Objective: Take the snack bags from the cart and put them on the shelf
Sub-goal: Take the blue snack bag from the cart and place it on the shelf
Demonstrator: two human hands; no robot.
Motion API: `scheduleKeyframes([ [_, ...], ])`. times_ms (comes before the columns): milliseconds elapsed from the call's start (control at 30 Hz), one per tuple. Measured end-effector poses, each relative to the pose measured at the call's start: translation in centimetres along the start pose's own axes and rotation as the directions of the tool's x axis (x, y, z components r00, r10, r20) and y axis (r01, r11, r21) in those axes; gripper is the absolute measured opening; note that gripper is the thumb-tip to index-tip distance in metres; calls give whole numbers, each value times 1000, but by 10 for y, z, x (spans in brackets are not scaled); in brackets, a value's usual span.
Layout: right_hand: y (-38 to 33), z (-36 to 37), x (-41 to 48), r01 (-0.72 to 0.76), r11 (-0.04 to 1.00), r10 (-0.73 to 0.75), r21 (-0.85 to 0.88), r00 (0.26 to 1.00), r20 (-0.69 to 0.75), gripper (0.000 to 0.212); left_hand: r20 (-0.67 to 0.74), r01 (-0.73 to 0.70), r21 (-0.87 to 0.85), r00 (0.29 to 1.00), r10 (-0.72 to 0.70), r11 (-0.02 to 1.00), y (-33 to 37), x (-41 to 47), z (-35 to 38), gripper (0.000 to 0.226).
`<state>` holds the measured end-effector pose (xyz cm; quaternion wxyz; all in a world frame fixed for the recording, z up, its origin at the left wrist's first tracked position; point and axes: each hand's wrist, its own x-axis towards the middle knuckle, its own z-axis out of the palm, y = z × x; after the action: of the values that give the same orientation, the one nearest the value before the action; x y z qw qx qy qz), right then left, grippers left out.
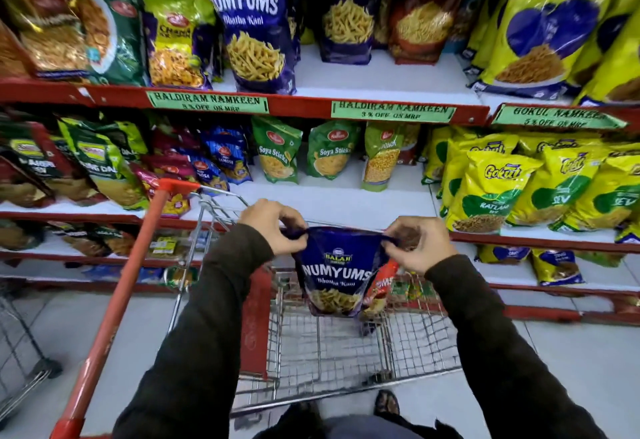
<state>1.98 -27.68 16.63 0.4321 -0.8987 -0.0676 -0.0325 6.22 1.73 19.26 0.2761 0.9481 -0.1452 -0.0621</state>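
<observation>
We are seeing a glossy plastic-film blue snack bag [335, 272], a bright wire-metal cart [332, 345] with a smooth orange plastic handle [114, 303], matt dark cloth sleeves [204, 334], and a shelf [377, 71] showing smooth white boards, red-painted edges and green paper labels [207, 103].

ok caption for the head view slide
Both hands lift a blue Numyums bag over the cart.

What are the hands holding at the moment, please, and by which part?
Both hold one blue snack bag above the cart by its top edge: the left hand pinches the left corner, the right hand the right corner.
</observation>
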Motion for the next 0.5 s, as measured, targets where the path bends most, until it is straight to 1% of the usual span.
scheduleKeyframes([
  [67,-19,-21,19,46,998,-43,46,997,-62,26,-45,-75,-17,996,75,997,17,13,-31,8],
  [133,-39,-44,40,116,990,-103,79,983,-153,29,-139,-151,-56,980,142,987,38,25,-62,7],
  [200,-58,-69,65,176,975,-141,134,962,-235,30,-236,-211,-173,957,168,962,57,40,-90,15],
  [267,-81,-95,90,226,957,-156,184,931,-331,30,-320,-241,-290,936,144,926,74,60,-115,19],
  [367,-110,-132,128,298,921,-169,251,886,-433,13,-440,-305,-428,893,99,851,96,96,-148,17],
  [433,-126,-152,153,352,896,-189,271,854,-485,16,-487,-349,-525,871,63,776,112,119,-165,22],
  [500,-135,-167,179,382,850,-159,363,843,-514,16,-498,-382,-637,867,22,670,126,146,-174,31],
])
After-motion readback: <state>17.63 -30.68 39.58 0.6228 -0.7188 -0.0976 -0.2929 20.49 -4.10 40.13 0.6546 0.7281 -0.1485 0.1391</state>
